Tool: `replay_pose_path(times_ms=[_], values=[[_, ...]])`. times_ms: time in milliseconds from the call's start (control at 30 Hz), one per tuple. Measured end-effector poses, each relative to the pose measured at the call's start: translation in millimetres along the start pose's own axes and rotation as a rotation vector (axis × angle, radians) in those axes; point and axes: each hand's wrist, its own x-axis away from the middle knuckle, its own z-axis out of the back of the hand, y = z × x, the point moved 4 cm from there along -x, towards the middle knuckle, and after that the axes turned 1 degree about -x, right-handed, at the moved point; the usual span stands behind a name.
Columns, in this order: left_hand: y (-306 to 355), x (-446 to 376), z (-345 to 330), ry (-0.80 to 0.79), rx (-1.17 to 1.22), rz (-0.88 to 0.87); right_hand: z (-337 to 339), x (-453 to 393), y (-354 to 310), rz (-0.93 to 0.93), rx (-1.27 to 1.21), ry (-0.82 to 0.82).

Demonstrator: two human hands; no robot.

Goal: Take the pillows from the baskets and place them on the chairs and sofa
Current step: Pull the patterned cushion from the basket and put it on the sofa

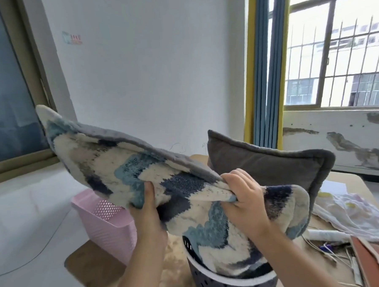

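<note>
A blue, navy and cream patterned pillow (110, 156) with a grey back is held up in mid-air, tilted up toward the left. My left hand (147, 208) grips its lower edge from below. My right hand (244, 197) pinches its right edge. A second pillow of the same pattern (230, 235) sits stuffed in a round dark basket with a white rim (224, 283) right under my hands. A plain dark grey pillow (273, 163) stands upright behind them. A pink perforated basket (107, 220) stands to the left, partly hidden by the raised pillow.
The baskets rest on a low wooden table (85, 267) with a beige fluffy mat. At the right lie white cloth (359, 217), cords and a reddish board (372, 258). A white wall is ahead, blue and yellow curtains and a barred window at right.
</note>
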Motion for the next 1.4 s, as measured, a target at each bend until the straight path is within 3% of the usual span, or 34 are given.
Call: replay_pose_path(times_ms=[300, 500, 567, 667, 733, 800, 933, 1033, 1167, 1233, 1333, 1400], values=[[47.3, -4.0, -46.9, -0.01, -0.057, -0.152, 17.3, 8.3, 1.8, -0.421, -0.432, 0.117], [72.7, 26.9, -100.6, -0.179, -0.14, -0.477, 59.5, 8.5, 5.2, -0.48, -0.345, 0.178], [85.4, 35.8, -118.2, -0.253, -0.204, -0.581, 70.2, 8.1, 8.8, -0.523, -0.331, 0.125], [99.3, 45.9, -133.4, -0.334, -0.378, -0.762, 75.4, 12.3, 10.3, -0.566, -0.326, -0.133], [97.3, 47.7, -131.8, -0.355, -0.533, -0.844, 78.7, 14.9, 15.1, -0.545, -0.295, -0.241], [82.3, 40.2, -121.6, -0.386, -0.68, -0.85, 86.8, 7.2, 23.0, -0.505, -0.166, -0.211], [39.8, 26.8, -81.1, -0.447, -0.919, -0.797, 86.1, -25.4, 21.8, -0.121, 0.338, -0.124], [16.9, 29.2, -48.8, -0.511, -1.03, -0.712, 44.7, -39.8, 18.5, 0.083, 0.518, -0.372], [-0.8, 26.1, -17.0, -0.605, -1.106, -0.704, -28.1, -52.7, 25.8, 0.222, 0.541, -0.975], [-2.4, 24.8, -8.2, -0.571, -1.104, -0.703, -52.5, -53.5, 28.6, 0.238, 0.539, -1.162], [-6.0, 24.6, -0.1, -0.416, -0.988, -0.645, -70.9, -48.9, 36.0, 0.246, 0.593, -1.258], [-20.1, 21.8, 11.8, -0.336, -0.966, -0.535, -74.7, -39.2, 39.1, 0.313, 0.608, -1.215]])
